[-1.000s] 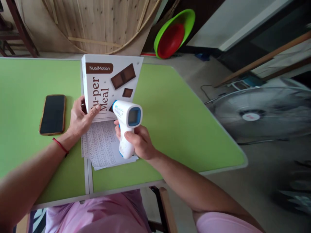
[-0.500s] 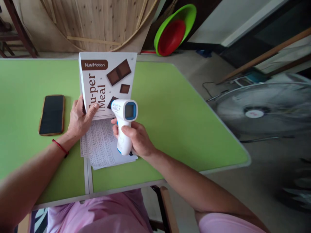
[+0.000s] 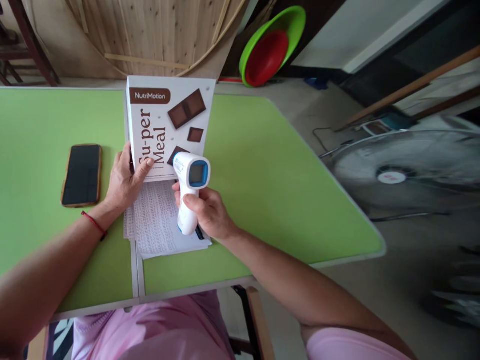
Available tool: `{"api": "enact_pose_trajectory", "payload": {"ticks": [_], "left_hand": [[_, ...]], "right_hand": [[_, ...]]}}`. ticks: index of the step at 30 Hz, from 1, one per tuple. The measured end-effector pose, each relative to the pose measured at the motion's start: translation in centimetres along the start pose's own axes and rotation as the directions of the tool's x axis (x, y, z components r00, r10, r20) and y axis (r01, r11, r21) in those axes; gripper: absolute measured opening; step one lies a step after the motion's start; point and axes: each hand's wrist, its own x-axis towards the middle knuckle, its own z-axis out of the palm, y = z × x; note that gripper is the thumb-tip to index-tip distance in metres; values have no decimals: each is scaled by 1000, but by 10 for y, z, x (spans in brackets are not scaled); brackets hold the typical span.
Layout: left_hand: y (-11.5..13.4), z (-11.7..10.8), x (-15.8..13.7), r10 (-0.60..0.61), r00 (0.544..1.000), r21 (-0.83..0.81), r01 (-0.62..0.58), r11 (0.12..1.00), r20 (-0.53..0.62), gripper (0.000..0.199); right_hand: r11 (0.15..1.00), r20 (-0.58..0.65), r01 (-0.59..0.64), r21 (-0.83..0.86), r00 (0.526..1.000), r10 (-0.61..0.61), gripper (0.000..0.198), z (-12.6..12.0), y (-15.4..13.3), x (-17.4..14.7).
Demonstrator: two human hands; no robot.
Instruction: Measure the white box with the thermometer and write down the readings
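Note:
My left hand (image 3: 126, 177) grips the lower left corner of a white box (image 3: 183, 145) printed "NutriMotion" and "Su-per Meal" with brown chocolate pieces, its thumb on the front face. The box is held up over the table, its printed side towards me. In my right hand (image 3: 210, 210) is a white and blue infrared thermometer (image 3: 188, 207), its nose close to the box's lower part and its grey screen facing me. Whether nose and box touch, I cannot tell. Handwritten sheets of paper (image 3: 155, 232) lie beneath, with a black pen (image 3: 199, 233) partly hidden behind the thermometer.
A phone (image 3: 81, 175) in a brown case lies on the green table (image 3: 270, 200), left of my left hand. Beyond the right edge stands a large fan (image 3: 392, 177). Green (image 3: 296, 25) and red basins (image 3: 267, 57) lean behind the table, beside a round wooden panel (image 3: 153, 35).
The box has shifted slightly up and right in view. The thermometer has moved a little left and up, and more of the pen shows beside it.

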Motion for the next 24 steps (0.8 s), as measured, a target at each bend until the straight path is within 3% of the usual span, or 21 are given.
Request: {"api": "enact_pose_trajectory", "payload": {"ticks": [9,16,20,24], "left_hand": [[-5,3,-1,26,999,6,-26,1000,-21,46],[-6,3,-1,54,997,14,-54,998,-45,43],[-6,2,-1,35,999,2,-35,999,-29,42],[-7,1,-1,-1,1000,12,1,1000,-22,45]], "right_hand": [[999,-12,-7,-37,1000,6,42,0,-2,1],[995,60,21,-93,998,-15,30,-5,-7,2],[992,-38,81,-96,996,-85,25,-7,-15,1],[969,-181,183,-165,960,-212,22,-12,-22,2]]}}
